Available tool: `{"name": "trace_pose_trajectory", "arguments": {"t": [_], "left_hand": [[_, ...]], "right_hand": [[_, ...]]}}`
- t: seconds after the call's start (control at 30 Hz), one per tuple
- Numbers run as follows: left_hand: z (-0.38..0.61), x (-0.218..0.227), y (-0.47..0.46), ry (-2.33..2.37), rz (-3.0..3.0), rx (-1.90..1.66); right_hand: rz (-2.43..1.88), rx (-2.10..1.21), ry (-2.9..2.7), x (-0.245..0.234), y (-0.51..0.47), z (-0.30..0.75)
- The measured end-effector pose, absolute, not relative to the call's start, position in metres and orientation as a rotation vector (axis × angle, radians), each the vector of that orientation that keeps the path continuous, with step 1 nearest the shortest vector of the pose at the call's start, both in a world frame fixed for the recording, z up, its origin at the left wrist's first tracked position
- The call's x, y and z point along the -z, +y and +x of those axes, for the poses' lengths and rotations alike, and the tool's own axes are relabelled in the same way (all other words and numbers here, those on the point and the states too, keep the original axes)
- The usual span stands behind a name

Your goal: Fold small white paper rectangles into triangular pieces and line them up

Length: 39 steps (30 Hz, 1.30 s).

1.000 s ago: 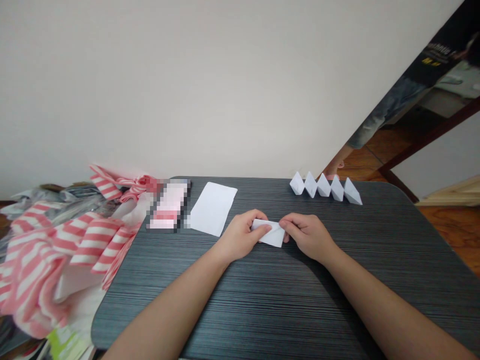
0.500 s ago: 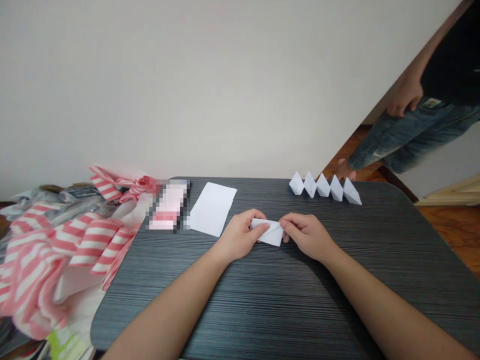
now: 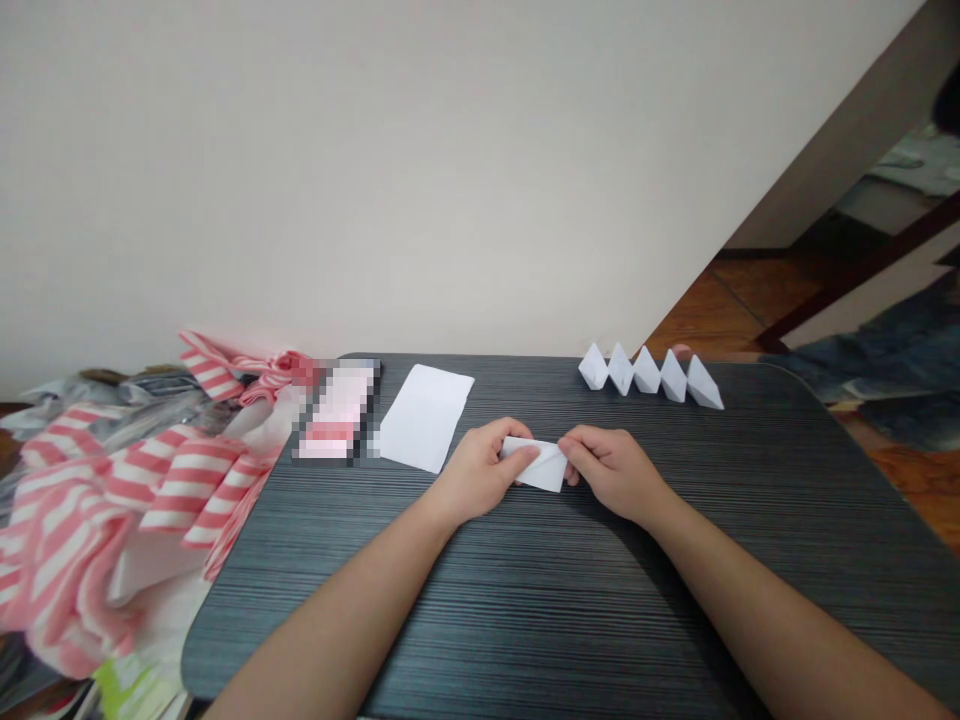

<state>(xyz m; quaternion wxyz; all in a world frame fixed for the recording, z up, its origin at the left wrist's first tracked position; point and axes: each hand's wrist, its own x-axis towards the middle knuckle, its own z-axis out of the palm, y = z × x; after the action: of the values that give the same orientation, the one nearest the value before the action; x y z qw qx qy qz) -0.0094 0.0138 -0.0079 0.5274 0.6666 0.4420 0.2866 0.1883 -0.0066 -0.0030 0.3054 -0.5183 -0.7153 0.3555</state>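
A small folded piece of white paper (image 3: 541,465) lies on the dark striped table (image 3: 525,600), held at both ends. My left hand (image 3: 484,470) grips its left end with fingers curled over it. My right hand (image 3: 611,468) pinches its right end. A flat white paper sheet (image 3: 425,415) lies just left of my left hand. Several folded white paper boats (image 3: 651,375) stand in a row near the table's far right edge.
Pink-and-white striped bags (image 3: 112,500) are heaped at the table's left side. A blurred pink and white object (image 3: 337,410) lies beside the flat sheet. A person in jeans (image 3: 885,350) is on the wooden floor at the right.
My hands and the folded paper have barely moved. The person at the right has moved from standing by the wall to lower down at the right edge.
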Motion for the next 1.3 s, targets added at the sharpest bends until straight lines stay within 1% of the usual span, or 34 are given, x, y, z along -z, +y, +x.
{"name": "trace_pose_trajectory", "arguments": {"t": [0.37, 1.3], "left_hand": [[-0.0103, 0.0071, 0.0146, 1.084, 1.705, -0.679], [-0.0092, 0.002, 0.014, 1.025, 1.813, -0.732]], "right_hand": [[-1.393, -0.901, -1.918, 0.0045, -0.0079, 0.185], [-1.364, -0.941, -1.975, 0.0004, -0.0086, 0.1837]]}}
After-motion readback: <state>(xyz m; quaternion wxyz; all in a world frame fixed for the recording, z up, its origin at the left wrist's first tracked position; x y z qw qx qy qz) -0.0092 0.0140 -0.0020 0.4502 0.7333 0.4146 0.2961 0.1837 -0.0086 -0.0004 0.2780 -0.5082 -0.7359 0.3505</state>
